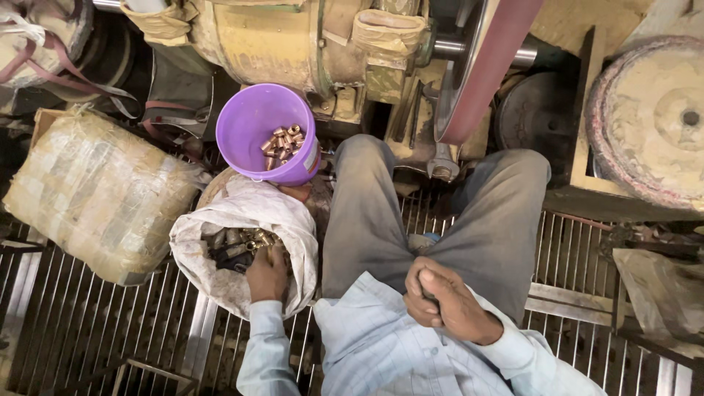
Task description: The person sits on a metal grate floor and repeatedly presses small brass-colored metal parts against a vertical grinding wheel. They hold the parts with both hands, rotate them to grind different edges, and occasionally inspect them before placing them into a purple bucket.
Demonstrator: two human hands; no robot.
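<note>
My left hand (268,273) reaches into a white cloth sack (246,220) that holds several dull metal fittings (236,243); its fingers rest among them and what they grip is hidden. Just beyond the sack stands a purple plastic bucket (257,121) with several shiny copper-coloured fittings (282,144) at its bottom. My right hand (440,297) lies on my lap near my grey trousers (440,213), curled into a fist around something dark that barely shows.
A yellowed dusty machine (293,40) with a reddish belt wheel (484,66) stands ahead. A taped bundle (95,194) lies at the left, a round dusty wheel (653,117) at the right. Metal grating (110,323) forms the floor.
</note>
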